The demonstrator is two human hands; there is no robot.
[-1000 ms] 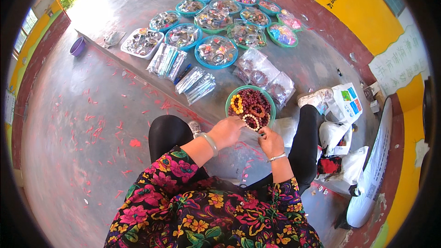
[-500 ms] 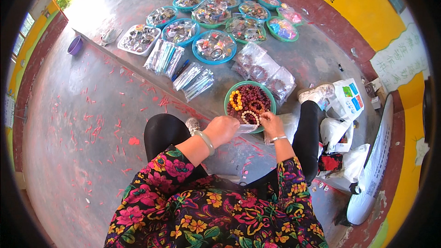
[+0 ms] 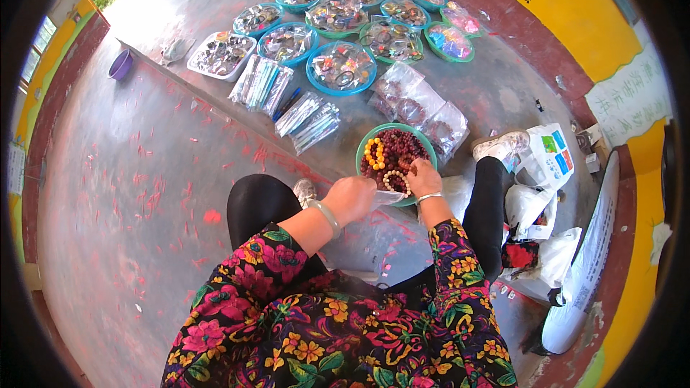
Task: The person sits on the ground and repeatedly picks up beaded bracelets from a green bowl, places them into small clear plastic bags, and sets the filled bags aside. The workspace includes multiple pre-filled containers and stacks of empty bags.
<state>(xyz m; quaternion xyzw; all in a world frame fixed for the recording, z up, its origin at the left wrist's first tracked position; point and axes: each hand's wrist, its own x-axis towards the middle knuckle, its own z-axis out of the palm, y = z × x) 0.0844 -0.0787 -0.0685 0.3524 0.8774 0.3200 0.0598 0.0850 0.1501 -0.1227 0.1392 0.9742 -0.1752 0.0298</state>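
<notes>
My left hand (image 3: pixel 351 197) is closed on a small clear plastic bag (image 3: pixel 389 197) at the near rim of a green basin (image 3: pixel 361 145). Dark red bead bracelets (image 3: pixel 397 145) fill the basin. On top of them lie a yellow bead bracelet (image 3: pixel 374 153) and a pale bead bracelet (image 3: pixel 396 182). My right hand (image 3: pixel 425 177) reaches over the basin's right side, its fingers drawn together among the beads. What those fingertips hold, if anything, is hidden.
Bagged bracelets (image 3: pixel 420 104) and packs of pens (image 3: pixel 309 122) lie beyond the basin. Farther off stand several basins of small goods, including a blue one (image 3: pixel 341 91). White bags (image 3: pixel 532 208) lie at right; a purple basin (image 3: pixel 121 65) stands far left.
My right hand has moved from the bag's edge up and in over the bracelets, covering the orange-brown one. My left hand still holds the bag, which now slants. The view has shifted slightly.
</notes>
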